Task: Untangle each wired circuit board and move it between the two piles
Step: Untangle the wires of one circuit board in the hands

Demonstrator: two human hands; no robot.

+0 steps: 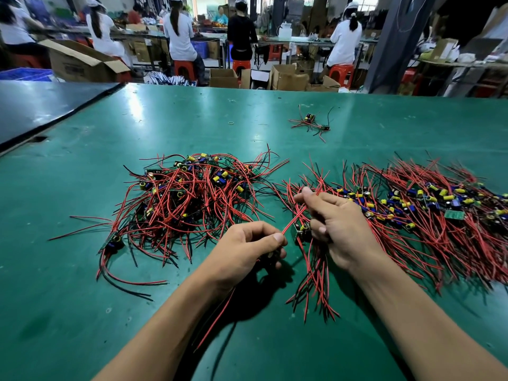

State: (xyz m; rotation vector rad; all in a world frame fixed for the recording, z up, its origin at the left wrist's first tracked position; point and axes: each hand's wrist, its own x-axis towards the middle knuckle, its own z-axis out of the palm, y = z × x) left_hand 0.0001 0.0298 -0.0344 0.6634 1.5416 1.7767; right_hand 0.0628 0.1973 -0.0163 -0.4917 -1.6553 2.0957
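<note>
The board [301, 231] is half hidden under the right hand [336, 224]; only a yellow capacitor and a green edge show. That hand's thumb and forefinger pinch red wires just beyond the board, and its other fingers curl against it. Just left of the board, the left hand [247, 248] pinches a red wire end, with something dark under its fingers I can't make out. The left pile [189, 193] lies left of the board. The right pile [426, 204], on the other side, is cut off at the edge. Everything rests on a scuffed green mat [82, 270]. Far beyond the board, blurred workers [180, 37] sit at benches.
</note>
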